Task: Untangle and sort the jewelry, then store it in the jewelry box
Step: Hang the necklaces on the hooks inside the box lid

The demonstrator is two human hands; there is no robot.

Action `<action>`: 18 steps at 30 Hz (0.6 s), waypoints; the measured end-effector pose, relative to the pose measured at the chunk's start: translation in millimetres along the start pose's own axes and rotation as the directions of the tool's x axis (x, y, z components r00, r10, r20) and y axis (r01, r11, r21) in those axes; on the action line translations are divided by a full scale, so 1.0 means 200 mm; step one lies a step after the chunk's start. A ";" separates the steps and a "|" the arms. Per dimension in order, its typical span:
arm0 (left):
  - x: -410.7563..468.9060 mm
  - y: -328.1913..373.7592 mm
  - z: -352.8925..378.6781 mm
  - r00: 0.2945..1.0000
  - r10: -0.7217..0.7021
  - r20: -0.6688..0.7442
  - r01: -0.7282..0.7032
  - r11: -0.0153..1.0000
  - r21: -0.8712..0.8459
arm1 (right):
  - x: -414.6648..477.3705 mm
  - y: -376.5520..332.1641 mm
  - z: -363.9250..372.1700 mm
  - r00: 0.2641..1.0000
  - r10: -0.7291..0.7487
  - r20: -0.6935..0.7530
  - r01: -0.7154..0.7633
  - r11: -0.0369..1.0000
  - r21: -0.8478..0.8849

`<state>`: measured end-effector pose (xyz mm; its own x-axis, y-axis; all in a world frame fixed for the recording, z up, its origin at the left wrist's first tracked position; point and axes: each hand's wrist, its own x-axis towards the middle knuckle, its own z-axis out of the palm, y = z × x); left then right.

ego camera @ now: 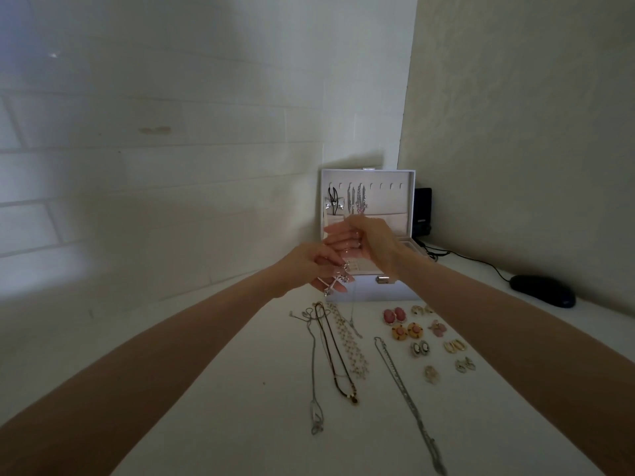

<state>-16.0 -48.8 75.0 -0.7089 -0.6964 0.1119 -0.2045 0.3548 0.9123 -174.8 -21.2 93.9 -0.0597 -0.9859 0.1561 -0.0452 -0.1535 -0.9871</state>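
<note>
The left hand has its fingers curled round the charm end of a silver necklace, whose star-like pieces show between the fingertips. The right hand is raised just above and behind it. Its thumb and first finger appear to pinch the same necklace's fine chain, and its other fingers stretch out to the left; motion blur makes the grip hard to read. A thin strand hangs from the hands down to the table, where its end lies among the other pieces.

Both hands are in front of the open jewelry box, which stands at the back of the table with its lid upright. On the hooks inside the lid hang a black cord necklace and several silver chains.

In front of the box, more necklaces lie stretched out side by side:
- a long silver one with a pendant
- a dark cord one
- a pale beaded one
- a silver chain, further right

To their right, earrings lie in pairs. They include pink ovals, yellow rounds and gold hoops.

A black mouse lies well off to the right, and a black speaker stands beside the box.
</note>
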 end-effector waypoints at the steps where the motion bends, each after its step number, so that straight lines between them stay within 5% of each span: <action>1: 0.00 0.00 0.00 1.000 -0.008 0.005 0.008 1.000 -0.012 | 0.00 -0.01 0.00 0.999 0.014 -0.041 -0.015 1.000 -0.016; 5: 0.00 -0.01 0.02 0.999 -0.044 0.032 0.048 0.988 -0.149 | -0.01 0.00 -0.01 0.995 0.029 -0.100 -0.055 0.962 -0.267; 9: 0.01 -0.01 0.03 0.997 -0.073 0.036 0.080 0.946 -0.314 | -0.02 0.01 -0.01 0.998 -0.015 -0.054 -0.022 0.781 -0.625; 14: 0.05 -0.05 0.04 0.983 -0.152 -0.101 0.081 0.861 -0.502 | -0.06 0.03 -0.01 0.989 -0.063 -0.137 -0.012 0.872 -0.489; 18: 0.08 -0.09 0.07 0.947 -0.224 -0.229 0.038 0.788 -0.615 | -0.12 0.07 -0.02 0.998 -0.010 -0.069 -0.017 0.926 -0.377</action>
<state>-33.9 -57.0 55.4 -0.4708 -0.8822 -0.0083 0.2273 -0.1304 0.9651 -177.5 1.0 77.0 -0.1278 -0.9775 0.1676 -0.4172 -0.1003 -0.9033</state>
